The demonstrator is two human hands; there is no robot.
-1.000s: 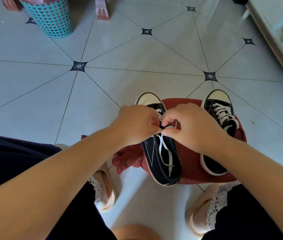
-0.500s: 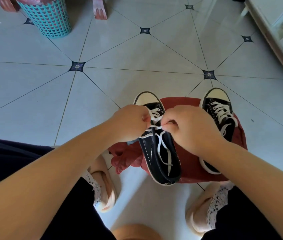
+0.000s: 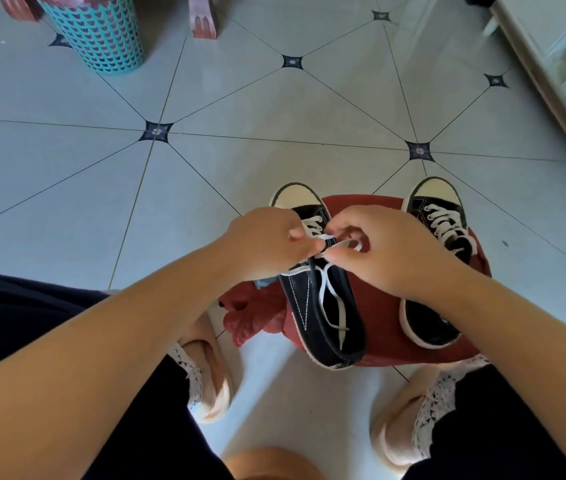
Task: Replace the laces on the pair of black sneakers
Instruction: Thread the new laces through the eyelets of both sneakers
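Black sneaker (image 3: 319,306) lies heel toward the person on a red cloth (image 3: 383,323). Left hand (image 3: 267,242) and right hand (image 3: 378,251) each pinch its white lace (image 3: 345,244) over the upper eyelets, probably to thread or tie it. The laced second sneaker (image 3: 437,233) sits just beside it; pale tiled floor (image 3: 240,150) all round, teal basket (image 3: 97,32) well apart.

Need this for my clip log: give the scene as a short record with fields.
surface: red cloth on the tiled floor
shoe in work: black sneaker, toe pointing away from the person
lace: white lace, threaded near the toe, ends loose over the shoe's opening
left hand: pinches the white lace
right hand: pinches the white lace
other sneaker: laced, on the red cloth
background: teal basket
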